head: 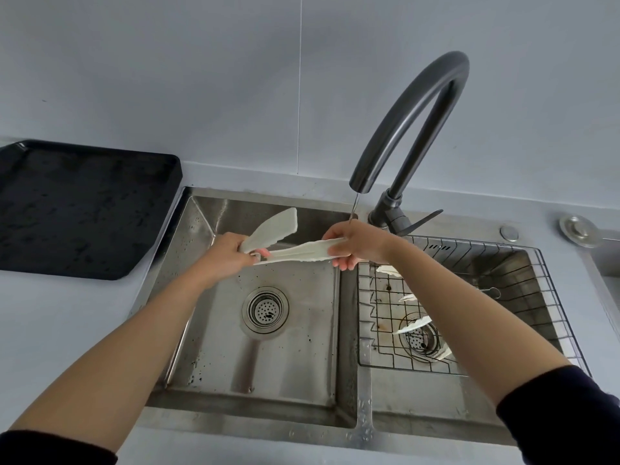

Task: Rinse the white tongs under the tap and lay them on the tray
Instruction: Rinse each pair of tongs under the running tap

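The white tongs (295,255) are held spread apart over the left sink basin (268,364). My left hand (228,253) grips their hinge end, with one arm of the tongs sticking up and back. My right hand (359,245) closes around the tip of the other arm, right under the dark curved tap (412,105). A thin stream of water (354,206) falls from the spout onto my right hand. The black tray (84,209) lies on the counter to the left of the sink, wet with drops and holding nothing.
The right basin holds a wire rack (469,297) with more white utensils (412,325) in it, partly hidden by my right forearm. The tap lever (424,221) points right. A round metal cap (578,229) sits on the counter at the far right.
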